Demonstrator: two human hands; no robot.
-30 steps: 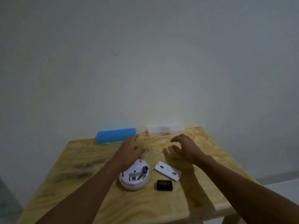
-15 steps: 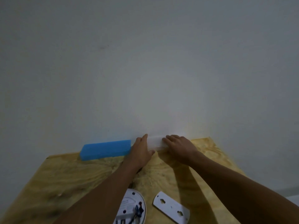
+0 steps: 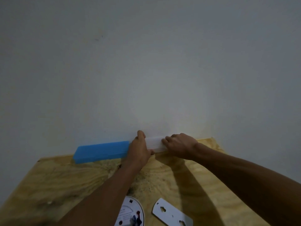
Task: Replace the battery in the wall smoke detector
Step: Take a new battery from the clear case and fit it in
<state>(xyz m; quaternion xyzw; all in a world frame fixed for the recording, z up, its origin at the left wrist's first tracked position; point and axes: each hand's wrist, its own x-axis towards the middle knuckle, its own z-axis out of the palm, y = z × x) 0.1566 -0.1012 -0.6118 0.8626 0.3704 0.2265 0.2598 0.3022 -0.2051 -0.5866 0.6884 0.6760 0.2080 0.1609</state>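
Observation:
A clear plastic box [image 3: 154, 143] stands at the far edge of the wooden table, against the wall. My left hand [image 3: 139, 150] grips its left end, thumb up behind it. My right hand [image 3: 178, 145] lies over its right end with the fingers curled on the lid. The round white smoke detector [image 3: 132, 212] lies open side up at the bottom edge, partly hidden by my left forearm. Its white mounting plate [image 3: 171, 213] lies just right of it. The black battery is out of view.
A blue plastic box [image 3: 101, 151] lies against the wall, left of the clear box and touching my left hand. The wooden table [image 3: 57, 185] stands against a plain white wall [image 3: 146, 62]; its left edge slants toward the lower left.
Both hands went from above the detector to the far edge and closed on the clear box. The view tilted up and moved closer, so the battery dropped out of sight.

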